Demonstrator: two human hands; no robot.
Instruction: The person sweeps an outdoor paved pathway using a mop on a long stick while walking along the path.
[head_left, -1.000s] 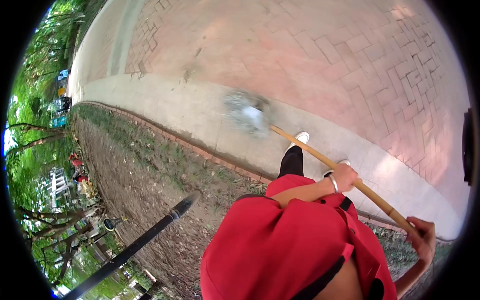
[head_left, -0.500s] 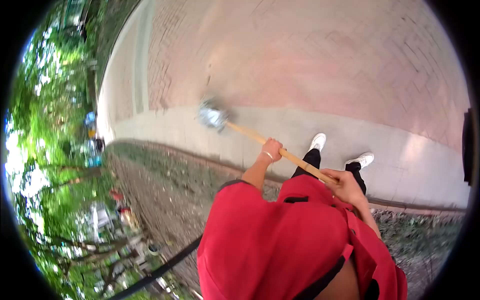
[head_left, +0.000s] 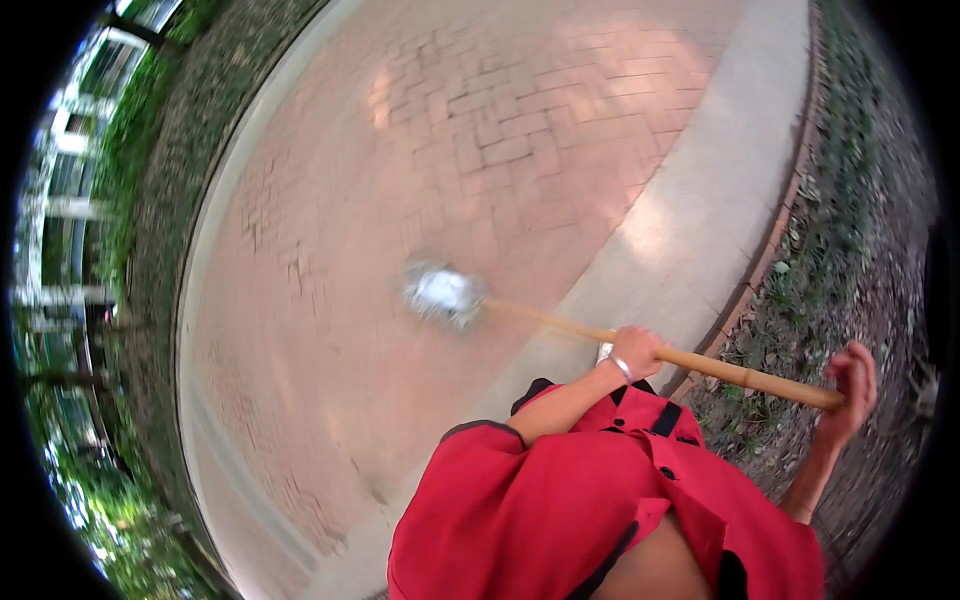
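Observation:
A bamboo pole (head_left: 740,375) runs from the right towards the middle of the view, ending in a blurred, pale grey, shaggy head (head_left: 441,292) over the reddish paving. Around the middle of the pole, my left hand (head_left: 638,352) is closed, with a light bracelet at its wrist. My right hand (head_left: 851,386) holds the pole's far end at the right, its fingers loosely curled. Whether the shaggy head touches the ground cannot be told.
Herringbone brick paving (head_left: 505,130) spreads ahead, bordered by a pale concrete strip (head_left: 700,200). Past a low brick edging (head_left: 765,265) lie soil and low plants (head_left: 835,230). A white shoe (head_left: 604,351) shows below the pole. Trees and a building with pale columns stand at the left.
The view has swung round, and the black post has left it. My hands are farther apart on the pole, with my right hand at its end. The shaggy head is over the brick paving, off the concrete strip.

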